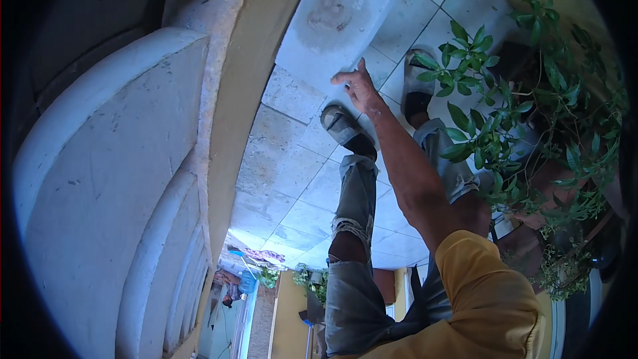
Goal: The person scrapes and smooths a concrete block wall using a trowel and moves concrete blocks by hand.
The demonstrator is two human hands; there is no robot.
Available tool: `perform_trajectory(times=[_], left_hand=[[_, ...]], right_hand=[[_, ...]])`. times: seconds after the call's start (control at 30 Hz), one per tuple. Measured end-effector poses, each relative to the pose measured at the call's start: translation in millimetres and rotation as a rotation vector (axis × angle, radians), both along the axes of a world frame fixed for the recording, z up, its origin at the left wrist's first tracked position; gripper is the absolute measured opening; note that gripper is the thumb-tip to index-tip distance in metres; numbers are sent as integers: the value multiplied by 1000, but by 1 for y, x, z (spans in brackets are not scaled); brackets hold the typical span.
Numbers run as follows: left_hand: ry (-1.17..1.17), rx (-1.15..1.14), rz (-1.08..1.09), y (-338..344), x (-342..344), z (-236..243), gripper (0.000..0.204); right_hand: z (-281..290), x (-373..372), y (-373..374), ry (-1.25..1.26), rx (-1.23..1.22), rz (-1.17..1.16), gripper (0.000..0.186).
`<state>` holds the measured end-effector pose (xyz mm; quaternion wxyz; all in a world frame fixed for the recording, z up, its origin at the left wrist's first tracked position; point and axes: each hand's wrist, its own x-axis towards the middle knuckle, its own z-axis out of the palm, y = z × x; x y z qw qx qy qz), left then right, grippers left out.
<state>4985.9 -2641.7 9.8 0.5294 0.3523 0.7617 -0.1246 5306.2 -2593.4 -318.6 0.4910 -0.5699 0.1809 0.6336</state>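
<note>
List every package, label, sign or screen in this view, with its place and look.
None can be made out.
The right hand touches the lower edge of a pale grey square slab with a round stain, leaning on the yellow wall.
A leafy green plant stands to the right on the tiled floor.

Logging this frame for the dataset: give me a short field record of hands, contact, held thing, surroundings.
right hand: arm stretched forward, fingers on the lower edge of the slab
left hand: not in view
slab: flat pale grey square with a round stain, lying on the tiled floor
contact: fingertips touch the slab edge; whether they grip it cannot be told
feet: two shoes, just short of the slab
plant: leafy green shrub on the person's right
left side: stacked white curved pieces beside a yellow wall
</note>
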Motion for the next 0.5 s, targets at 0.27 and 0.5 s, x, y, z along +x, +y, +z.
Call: perform_trajectory(times=[0.27, 0.5], left_hand=[[-109, 120, -92, 77, 58, -27, 41], [-168, 186, -195, 93, 71, 4, 46]], right_hand=[[-34, 16, 17, -240, -35, 455, 63], [22, 33, 6, -426, -41, 668, 104]])
